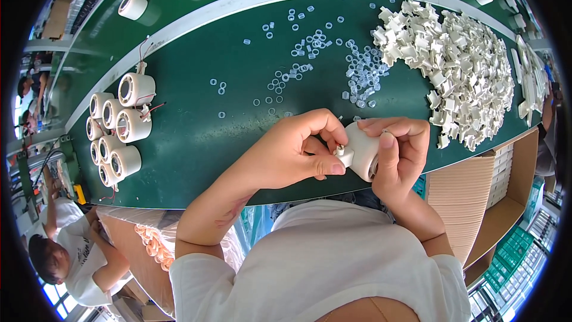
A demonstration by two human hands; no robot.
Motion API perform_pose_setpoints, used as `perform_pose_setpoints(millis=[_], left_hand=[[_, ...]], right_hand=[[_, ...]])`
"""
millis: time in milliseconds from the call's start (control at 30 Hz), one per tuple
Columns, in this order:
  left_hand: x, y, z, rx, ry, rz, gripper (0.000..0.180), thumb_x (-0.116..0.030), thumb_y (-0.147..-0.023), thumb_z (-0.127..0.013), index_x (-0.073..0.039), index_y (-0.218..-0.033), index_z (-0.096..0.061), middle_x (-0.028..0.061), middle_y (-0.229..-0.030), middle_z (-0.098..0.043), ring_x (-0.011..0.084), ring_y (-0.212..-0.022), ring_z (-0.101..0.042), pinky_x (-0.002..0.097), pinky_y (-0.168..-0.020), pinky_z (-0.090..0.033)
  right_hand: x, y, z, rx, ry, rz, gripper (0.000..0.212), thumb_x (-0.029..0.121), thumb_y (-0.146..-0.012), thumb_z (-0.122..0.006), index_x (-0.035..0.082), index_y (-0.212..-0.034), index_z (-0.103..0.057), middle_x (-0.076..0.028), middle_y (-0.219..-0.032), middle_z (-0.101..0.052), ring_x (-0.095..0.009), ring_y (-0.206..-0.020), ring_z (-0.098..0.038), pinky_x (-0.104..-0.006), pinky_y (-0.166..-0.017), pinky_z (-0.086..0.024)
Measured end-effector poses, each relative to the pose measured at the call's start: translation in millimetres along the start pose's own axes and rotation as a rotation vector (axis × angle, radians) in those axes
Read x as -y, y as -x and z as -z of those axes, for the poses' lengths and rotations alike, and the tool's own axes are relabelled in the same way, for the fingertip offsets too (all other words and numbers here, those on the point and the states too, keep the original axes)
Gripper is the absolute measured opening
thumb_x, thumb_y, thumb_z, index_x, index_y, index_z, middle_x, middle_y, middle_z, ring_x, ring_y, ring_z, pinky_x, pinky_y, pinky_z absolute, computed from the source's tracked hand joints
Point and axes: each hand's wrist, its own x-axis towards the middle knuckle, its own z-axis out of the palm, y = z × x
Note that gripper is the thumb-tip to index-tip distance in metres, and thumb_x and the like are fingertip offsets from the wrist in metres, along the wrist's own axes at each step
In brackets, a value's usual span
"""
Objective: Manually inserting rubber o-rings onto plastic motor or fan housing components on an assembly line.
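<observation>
A white cylindrical plastic housing is held over the near edge of the green table, its round opening tilted toward my right hand. My right hand is closed around its right side, thumb by the opening and fingers over the top. At the short side neck of the housing, my left hand is closed in a pinch. A small brownish tip shows between those fingers, too small to name. Beyond my hands lie loose clear plastic rings and a heap of small white plastic pieces.
Several similar white housings with thin wires stand at the table's left. A pale rail crosses behind the work area. Cardboard boxes stand at the right. Another person sits at the lower left, near a bag of orange rings.
</observation>
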Motion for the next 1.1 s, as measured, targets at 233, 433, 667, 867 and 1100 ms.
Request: perform_pose_setpoints(millis=[233,433,667,867,1100], left_hand=[[4,2,-5,-0.076,-0.136,-0.118,0.024,0.0,-0.071,-0.071,0.0,-0.091,-0.059,0.007,-0.075,-0.06,0.011,-0.06,-0.055,0.0216,-0.053,-0.045],[7,2,-2,-0.217,-0.353,-0.066,0.02,-0.002,-0.068,-0.073,0.0,-0.086,-0.063,0.0041,-0.069,-0.061,0.0102,-0.058,-0.054,0.0207,-0.054,-0.045],[3,1,-6,-0.181,-0.344,-0.06,0.023,-0.002,-0.065,-0.076,0.0,-0.085,-0.064,0.0034,-0.068,-0.061,0.008,-0.057,-0.05,0.018,-0.054,-0.044],[-2,3,-10,-0.2,-0.508,-0.138,0.022,-0.002,-0.063,-0.074,-0.001,-0.082,-0.065,0.0033,-0.067,-0.061,0.0087,-0.056,-0.05,0.0178,-0.051,-0.04],[-2,7,-9,-0.145,-0.72,-0.254,0.018,-0.001,-0.062,-0.072,-0.001,-0.079,-0.065,0.0035,-0.066,-0.061,0.0101,-0.055,-0.05,0.0192,-0.05,-0.04]], right_hand=[[-12,0,4,0.029,0.045,0.179,0.014,0.002,-0.088,-0.05,0.002,-0.096,-0.039,-0.012,-0.086,-0.062,-0.02,-0.078,-0.063,-0.0289,-0.071,-0.05],[-7,-1,0,0.166,0.148,0.318,0.016,0.0,-0.086,-0.051,0.002,-0.097,-0.039,-0.012,-0.084,-0.063,-0.022,-0.078,-0.063,-0.035,-0.078,-0.05],[-17,1,7,0.124,-0.074,0.299,0.019,0.001,-0.084,-0.053,0.004,-0.096,-0.039,-0.012,-0.083,-0.063,-0.023,-0.079,-0.064,-0.0395,-0.085,-0.047],[-19,3,12,0.202,-0.133,0.365,0.02,0.001,-0.083,-0.055,0.005,-0.096,-0.04,-0.012,-0.083,-0.063,-0.024,-0.079,-0.064,-0.0399,-0.088,-0.046],[-17,1,10,0.264,-0.168,0.365,0.019,0.001,-0.083,-0.056,0.006,-0.094,-0.041,-0.011,-0.081,-0.062,-0.025,-0.08,-0.064,-0.0401,-0.087,-0.046]])
